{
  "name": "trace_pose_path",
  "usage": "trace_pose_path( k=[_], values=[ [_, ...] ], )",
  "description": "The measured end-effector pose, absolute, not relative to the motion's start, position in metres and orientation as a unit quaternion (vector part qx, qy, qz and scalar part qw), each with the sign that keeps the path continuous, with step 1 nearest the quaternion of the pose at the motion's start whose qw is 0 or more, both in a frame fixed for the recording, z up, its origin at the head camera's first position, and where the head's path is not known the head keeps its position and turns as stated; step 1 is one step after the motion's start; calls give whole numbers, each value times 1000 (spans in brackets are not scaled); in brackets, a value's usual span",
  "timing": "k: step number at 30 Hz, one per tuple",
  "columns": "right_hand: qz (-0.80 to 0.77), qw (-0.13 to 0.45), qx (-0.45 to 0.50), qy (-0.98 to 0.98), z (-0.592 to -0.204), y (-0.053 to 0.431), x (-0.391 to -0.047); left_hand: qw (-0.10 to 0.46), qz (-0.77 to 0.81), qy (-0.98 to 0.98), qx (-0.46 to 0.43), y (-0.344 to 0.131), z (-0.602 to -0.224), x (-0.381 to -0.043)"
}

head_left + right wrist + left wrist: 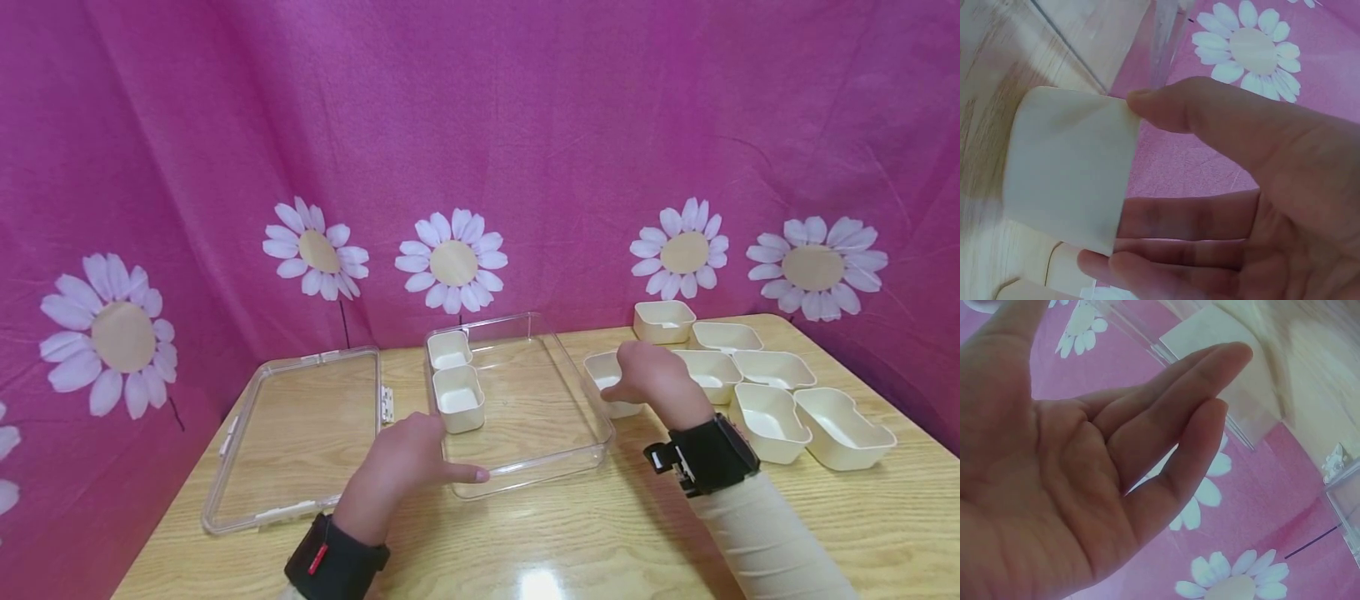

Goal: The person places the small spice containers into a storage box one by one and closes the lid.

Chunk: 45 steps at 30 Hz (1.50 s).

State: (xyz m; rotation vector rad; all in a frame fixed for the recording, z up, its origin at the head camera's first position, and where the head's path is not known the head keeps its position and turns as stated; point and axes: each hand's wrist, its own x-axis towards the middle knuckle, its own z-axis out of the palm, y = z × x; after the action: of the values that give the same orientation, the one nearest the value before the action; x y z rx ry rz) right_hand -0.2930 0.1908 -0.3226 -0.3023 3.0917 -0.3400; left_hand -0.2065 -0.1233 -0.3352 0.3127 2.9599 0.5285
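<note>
A clear plastic box (528,472) sits mid-table, with two small cream bins in its left column, a far bin (450,350) and a nearer bin (460,402). My left hand (401,457) is at the box's near left corner, thumb stretched along the front rim. Its fingers look loosely extended, nothing held, in the left wrist view. Just right of the box, my right hand (660,383) grips a cream bin (1069,169) by its edges. The thumb is on one side and the fingers on the opposite side; in the head view the hand hides part of this bin.
Several more cream bins stand at the right, including a tall one (664,323) at the back and a notched one (843,429) nearer. A clear lid (377,387) with white clips lies left of the box. A pink flowered cloth (555,167) hangs behind the table.
</note>
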Motion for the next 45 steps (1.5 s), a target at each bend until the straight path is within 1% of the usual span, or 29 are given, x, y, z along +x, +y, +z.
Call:
trace_pose_path(
  k=[6,12,17,22,26,31,40,45],
  values=[
    [-124,-33,-91,988,-319,191,-293,60,174,976,114,-126,-333,-207],
    [-158,-106,-83,978,-311,187,-287,59,185,975,105,-125,-335,-209],
    [-161,-154,-104,969,-304,174,-277,55,178,977,107,-124,-334,-209],
    [-155,-178,-130,963,-303,152,-264,53,180,976,107,-125,-334,-210],
    [-148,-170,-151,962,-308,132,-255,60,192,974,107,-127,-335,-212],
    [-124,-143,-184,965,-317,113,-246,77,206,971,98,-128,-334,-213],
    [-82,-96,-220,967,-332,92,-235,64,206,971,102,-128,-335,-213],
    [-74,-72,-220,970,-335,87,-232,61,199,973,100,-127,-334,-211]
  ],
)
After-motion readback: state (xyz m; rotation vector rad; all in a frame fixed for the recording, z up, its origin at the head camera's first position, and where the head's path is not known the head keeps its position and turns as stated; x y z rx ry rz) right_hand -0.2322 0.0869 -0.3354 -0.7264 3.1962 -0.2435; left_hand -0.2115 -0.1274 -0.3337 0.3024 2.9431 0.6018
